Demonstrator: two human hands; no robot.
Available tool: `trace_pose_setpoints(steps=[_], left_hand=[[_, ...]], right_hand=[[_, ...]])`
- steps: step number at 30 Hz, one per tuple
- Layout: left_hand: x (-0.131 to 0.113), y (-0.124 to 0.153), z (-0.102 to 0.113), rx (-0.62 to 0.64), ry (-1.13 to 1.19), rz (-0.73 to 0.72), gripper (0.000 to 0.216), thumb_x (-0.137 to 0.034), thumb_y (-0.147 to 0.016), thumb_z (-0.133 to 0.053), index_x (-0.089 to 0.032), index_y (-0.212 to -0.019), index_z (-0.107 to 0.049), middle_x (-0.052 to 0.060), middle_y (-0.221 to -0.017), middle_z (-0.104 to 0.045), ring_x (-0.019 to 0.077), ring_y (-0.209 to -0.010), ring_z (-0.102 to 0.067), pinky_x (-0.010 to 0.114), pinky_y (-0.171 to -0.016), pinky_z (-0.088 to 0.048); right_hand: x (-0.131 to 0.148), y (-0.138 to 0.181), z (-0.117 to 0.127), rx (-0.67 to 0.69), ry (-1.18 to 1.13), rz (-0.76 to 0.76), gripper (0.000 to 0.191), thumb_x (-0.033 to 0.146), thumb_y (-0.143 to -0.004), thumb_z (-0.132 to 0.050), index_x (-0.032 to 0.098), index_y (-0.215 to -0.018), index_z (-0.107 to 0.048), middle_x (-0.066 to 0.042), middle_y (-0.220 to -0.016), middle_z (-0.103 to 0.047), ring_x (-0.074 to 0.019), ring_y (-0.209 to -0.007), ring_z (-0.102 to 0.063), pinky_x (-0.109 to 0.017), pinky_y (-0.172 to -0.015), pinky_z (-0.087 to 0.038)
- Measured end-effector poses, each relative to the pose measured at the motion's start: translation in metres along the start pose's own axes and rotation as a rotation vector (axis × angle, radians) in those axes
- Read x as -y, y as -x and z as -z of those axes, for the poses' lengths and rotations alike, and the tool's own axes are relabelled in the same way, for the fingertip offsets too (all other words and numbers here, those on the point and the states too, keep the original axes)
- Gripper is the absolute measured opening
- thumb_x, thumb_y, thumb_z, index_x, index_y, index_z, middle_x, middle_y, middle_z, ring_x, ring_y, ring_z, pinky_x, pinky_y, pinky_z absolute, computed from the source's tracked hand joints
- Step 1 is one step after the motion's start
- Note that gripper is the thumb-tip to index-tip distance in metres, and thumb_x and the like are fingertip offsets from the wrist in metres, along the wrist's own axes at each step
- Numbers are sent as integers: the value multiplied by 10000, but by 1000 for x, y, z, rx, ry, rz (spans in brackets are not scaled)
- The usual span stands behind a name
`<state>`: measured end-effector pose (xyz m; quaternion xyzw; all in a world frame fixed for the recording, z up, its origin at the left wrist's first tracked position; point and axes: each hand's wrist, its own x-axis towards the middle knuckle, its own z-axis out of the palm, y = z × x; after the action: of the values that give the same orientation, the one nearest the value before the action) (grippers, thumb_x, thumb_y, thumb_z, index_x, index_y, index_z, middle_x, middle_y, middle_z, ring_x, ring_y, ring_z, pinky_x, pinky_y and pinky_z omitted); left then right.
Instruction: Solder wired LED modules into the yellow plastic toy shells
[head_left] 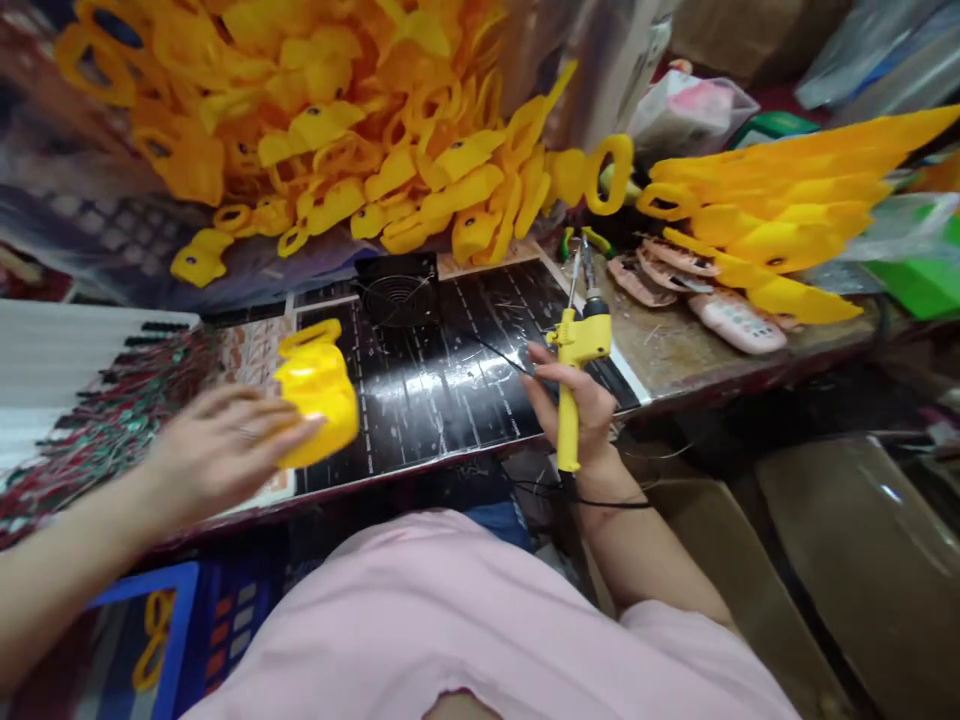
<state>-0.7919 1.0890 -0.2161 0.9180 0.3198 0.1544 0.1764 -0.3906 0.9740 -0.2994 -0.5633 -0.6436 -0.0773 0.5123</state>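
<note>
My left hand [214, 445] grips a yellow plastic shell piece [322, 395] with a loop at its top, over the left part of the bench; hand and piece are slightly blurred. In my right hand [589, 410] is a yellow soldering gun [583, 340], upright, its metal tip pointing away from me. The cord runs down from its handle past my wrist. A thin black wire [499, 355] reaches my right fingertips; whether they pinch it I cannot tell. Between the hands lies a black, shiny mat [442, 400], with a small black fan [397, 290] at its far edge.
A large heap of yellow plastic pieces [360, 150] fills the back. More yellow pieces [780, 210] are stacked at the right, beside pink shells [739, 320]. Bundled red and green wires [127, 410] lie at the left. Cardboard boxes [862, 530] stand below the bench, right.
</note>
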Motion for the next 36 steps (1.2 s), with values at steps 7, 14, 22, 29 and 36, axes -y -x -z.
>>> trace_pose_setpoints(steps=[7,14,22,29,36], left_hand=[[-53,-13,-122,101,-162,-146,455,-169,-1018,-456,-167,-1433,-643,152,-1023,-779,259,-962,-739,402,-892,-605],[-35,-26,-107,-93,-16,-109,473,-366,-1076,-392,-121,-1355,-684,234,-1325,-696,316,-1127,-729,454,-943,-611],[-34,-35,-114,-36,221,-87,421,-360,-1050,-430,-185,-1295,-723,183,-1417,-674,298,-1226,-701,442,-1035,-570],[-7,-38,-118,135,304,104,598,-421,-887,-652,-137,-1414,-662,240,-1553,-551,410,-1409,-554,589,-1193,-374],[-29,-58,-123,-84,349,39,381,-253,-875,-712,-241,-1252,-768,160,-1503,-623,369,-1448,-544,524,-1254,-295]], right_hand=[[28,14,-41,174,-155,-71,161,400,-1007,-642,259,-1031,-569,-88,-1184,-799,-208,-963,-808,-386,-862,-683],[59,32,-60,229,-224,-50,389,458,-949,-737,270,-1204,-512,-158,-1383,-705,-281,-1253,-717,-470,-1014,-641],[55,38,-72,231,-118,-196,205,344,-1020,-603,268,-1183,-503,-150,-1373,-701,-243,-1257,-713,-419,-1016,-649],[48,44,-66,232,-61,-17,326,327,-980,-692,234,-1256,-545,-165,-1352,-716,-258,-1212,-737,-380,-921,-670],[36,49,-67,167,199,109,330,414,-971,-703,189,-1201,-629,-169,-1236,-767,-306,-1018,-790,-430,-786,-661]])
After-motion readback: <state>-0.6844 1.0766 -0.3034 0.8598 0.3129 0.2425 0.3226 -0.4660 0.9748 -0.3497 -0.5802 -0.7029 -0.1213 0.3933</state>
